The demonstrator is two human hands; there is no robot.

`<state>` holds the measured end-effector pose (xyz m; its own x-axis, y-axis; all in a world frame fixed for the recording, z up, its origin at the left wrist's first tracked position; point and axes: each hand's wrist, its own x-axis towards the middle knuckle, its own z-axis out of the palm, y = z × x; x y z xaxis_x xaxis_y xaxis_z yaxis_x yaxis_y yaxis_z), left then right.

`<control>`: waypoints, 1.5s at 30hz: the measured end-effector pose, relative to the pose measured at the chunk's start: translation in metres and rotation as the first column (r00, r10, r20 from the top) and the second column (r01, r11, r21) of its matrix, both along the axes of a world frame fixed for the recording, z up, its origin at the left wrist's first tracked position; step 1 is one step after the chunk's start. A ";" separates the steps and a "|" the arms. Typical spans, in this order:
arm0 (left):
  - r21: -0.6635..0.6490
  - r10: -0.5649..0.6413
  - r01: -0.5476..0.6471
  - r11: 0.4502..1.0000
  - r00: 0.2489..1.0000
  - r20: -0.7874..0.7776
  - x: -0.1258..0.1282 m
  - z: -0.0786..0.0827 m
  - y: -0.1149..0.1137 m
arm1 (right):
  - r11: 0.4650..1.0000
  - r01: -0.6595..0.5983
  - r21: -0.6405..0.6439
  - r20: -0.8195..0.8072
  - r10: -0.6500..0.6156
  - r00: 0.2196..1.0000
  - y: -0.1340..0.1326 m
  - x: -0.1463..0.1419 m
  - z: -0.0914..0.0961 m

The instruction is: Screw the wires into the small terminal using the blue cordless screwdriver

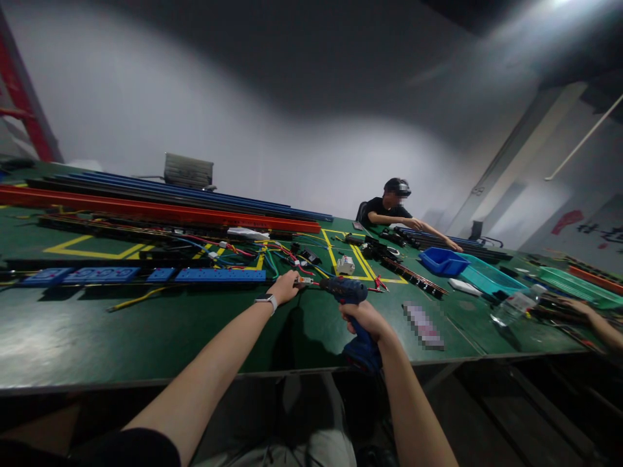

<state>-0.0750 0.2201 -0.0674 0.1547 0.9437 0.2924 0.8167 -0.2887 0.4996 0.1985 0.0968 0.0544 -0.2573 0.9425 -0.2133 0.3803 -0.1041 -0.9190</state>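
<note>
My right hand [366,319] is wrapped around the handle of a dark blue power screwdriver [346,290]. Its bit points left, at a small white-and-orange part [305,281] pinched in the fingers of my left hand [286,287]; whether the bit touches it I cannot tell. A watch with a pale band [272,301] is on my left wrist. Just left of that hand lies a long strip with blue socket modules [219,275]. Coloured wires with white connectors [280,251] lie in a tangle behind my hands. A white block-shaped component [345,264] sits beyond the screwdriver.
Long orange [160,206] and blue rails [195,192] lie across the back left. To the right are a blue bin [442,261], a teal tray [491,277], a phone-like blurred object [422,325] and a plastic bottle [516,306]. Across the table a person [387,211] reaches rightward; another person's hand [579,308] is at far right.
</note>
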 end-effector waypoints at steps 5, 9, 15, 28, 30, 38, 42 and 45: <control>0.008 -0.012 0.012 1.000 1.000 0.000 0.000 0.003 -0.002 | 1.000 -0.012 -0.002 -0.008 0.012 1.000 -0.001 0.000 0.001; -0.003 -0.001 0.001 1.000 1.000 0.004 0.001 0.005 -0.004 | 1.000 0.003 -0.010 -0.007 -0.003 1.000 -0.001 0.000 0.001; 0.018 -0.007 0.007 1.000 1.000 0.001 0.001 0.004 -0.004 | 1.000 -0.010 -0.018 -0.014 0.009 1.000 0.001 0.001 0.000; 0.007 -0.007 0.007 1.000 1.000 0.004 0.001 0.003 -0.002 | 1.000 0.016 -0.014 0.004 -0.016 1.000 -0.002 0.000 0.003; 0.009 -0.002 0.002 1.000 1.000 0.011 0.001 0.003 -0.003 | 1.000 0.009 -0.014 0.007 -0.009 1.000 -0.003 -0.001 0.005; 0.010 -0.009 0.009 1.000 1.000 0.027 0.001 0.004 -0.003 | 0.999 0.013 -0.029 -0.028 -0.014 1.000 -0.001 0.000 0.002; 0.019 -0.015 0.014 1.000 1.000 0.014 0.001 0.003 -0.003 | 1.000 -0.009 -0.021 -0.019 0.009 1.000 0.001 0.002 0.001; 0.030 -0.020 0.019 0.999 1.000 0.021 0.001 0.003 -0.003 | 1.000 -0.015 -0.010 -0.014 0.015 1.000 0.002 0.003 -0.002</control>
<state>-0.0742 0.2167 -0.0649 0.1662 0.9314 0.3238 0.8001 -0.3193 0.5078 0.2016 0.0986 0.0528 -0.2745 0.9363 -0.2191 0.3689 -0.1078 -0.9232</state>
